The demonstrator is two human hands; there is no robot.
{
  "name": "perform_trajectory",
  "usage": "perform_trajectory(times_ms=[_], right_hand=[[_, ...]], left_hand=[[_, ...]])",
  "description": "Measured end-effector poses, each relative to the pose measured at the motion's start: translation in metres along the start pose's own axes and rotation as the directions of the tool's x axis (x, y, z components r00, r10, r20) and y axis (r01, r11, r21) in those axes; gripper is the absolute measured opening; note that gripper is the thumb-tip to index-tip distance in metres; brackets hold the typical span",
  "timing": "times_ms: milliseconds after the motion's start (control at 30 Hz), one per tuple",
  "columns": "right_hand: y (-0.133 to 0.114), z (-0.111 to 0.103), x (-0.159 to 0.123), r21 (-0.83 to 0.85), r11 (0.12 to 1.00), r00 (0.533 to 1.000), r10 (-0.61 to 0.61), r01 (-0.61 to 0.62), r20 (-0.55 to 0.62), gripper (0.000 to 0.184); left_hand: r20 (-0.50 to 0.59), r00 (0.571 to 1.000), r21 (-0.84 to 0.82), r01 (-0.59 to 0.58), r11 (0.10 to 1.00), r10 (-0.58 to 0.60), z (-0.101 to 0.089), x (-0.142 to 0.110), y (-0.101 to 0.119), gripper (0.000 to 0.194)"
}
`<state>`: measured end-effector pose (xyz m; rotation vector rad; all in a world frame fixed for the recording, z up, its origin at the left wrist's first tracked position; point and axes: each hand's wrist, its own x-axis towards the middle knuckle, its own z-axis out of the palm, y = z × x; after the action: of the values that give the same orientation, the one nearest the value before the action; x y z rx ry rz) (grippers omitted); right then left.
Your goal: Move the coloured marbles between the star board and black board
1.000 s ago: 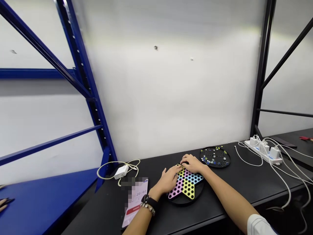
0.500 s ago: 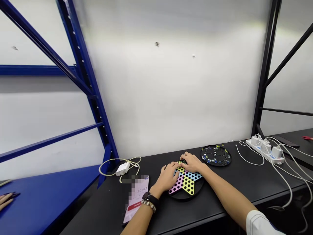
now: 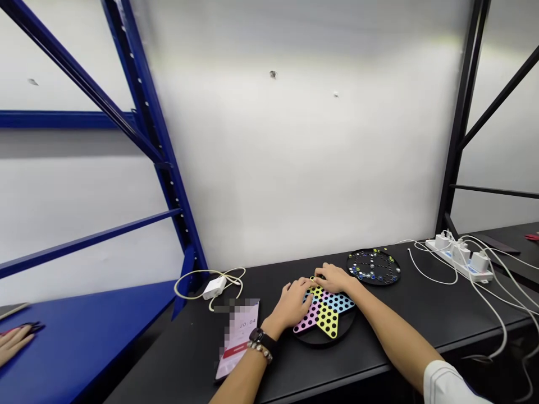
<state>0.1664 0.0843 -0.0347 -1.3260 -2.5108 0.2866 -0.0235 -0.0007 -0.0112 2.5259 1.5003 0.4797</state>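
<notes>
A star-shaped Chinese checkers board (image 3: pixel 325 312) with pink, yellow and blue arms and black holes lies on a round black base on the black bench (image 3: pixel 168 359). My left hand (image 3: pixel 290 304) rests on the board's left side, fingers apart, with a watch and beaded bracelet on the wrist. My right hand (image 3: pixel 334 278) lies curled over the board's top arm, and its fingers hide what is under them. Just beyond it sits a round black tray (image 3: pixel 373 267) holding several coloured marbles.
A phone (image 3: pixel 238 339) lies left of the board, partly blurred, near a white charger (image 3: pixel 214 288) with a looped cable. A white power strip (image 3: pixel 458 258) with tangled cables stands at the right. Blue shelving (image 3: pixel 84 314) holds a co-worker's hand (image 3: pixel 12 343) at the far left.
The whole view has drifted slightly, and my right hand has shifted a little along the board's top arm. The co-worker's hand sits slightly higher.
</notes>
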Motion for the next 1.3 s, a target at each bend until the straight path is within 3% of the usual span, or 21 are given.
perform_trajectory(times_ms=[433, 833, 1133, 1300], right_hand=[[0.0046, -0.0036, -0.0013, -0.062, 0.996, 0.997, 0.066, -0.069, -0.048, 0.031], [0.0045, -0.0057, -0.0038, 0.002, 0.99, 0.988, 0.142, -0.142, 0.054, 0.036], [0.0031, -0.007, -0.0069, 0.042, 0.981, 0.981, 0.189, -0.19, 0.034, 0.032], [0.0027, -0.0086, -0.0089, 0.016, 0.982, 0.982, 0.188, -0.188, -0.034, 0.034]], left_hand=[[-0.002, 0.999, -0.008, -0.035, 0.999, 0.035, -0.0022, -0.0012, 0.0035, 0.033], [0.012, 0.999, -0.021, -0.052, 0.998, 0.052, -0.0018, -0.0008, 0.0032, 0.032], [0.019, 0.998, -0.049, -0.052, 0.997, 0.053, -0.0053, -0.0025, 0.0067, 0.031], [0.027, 0.999, -0.045, -0.045, 0.998, 0.047, -0.0072, -0.0028, 0.0088, 0.031]])
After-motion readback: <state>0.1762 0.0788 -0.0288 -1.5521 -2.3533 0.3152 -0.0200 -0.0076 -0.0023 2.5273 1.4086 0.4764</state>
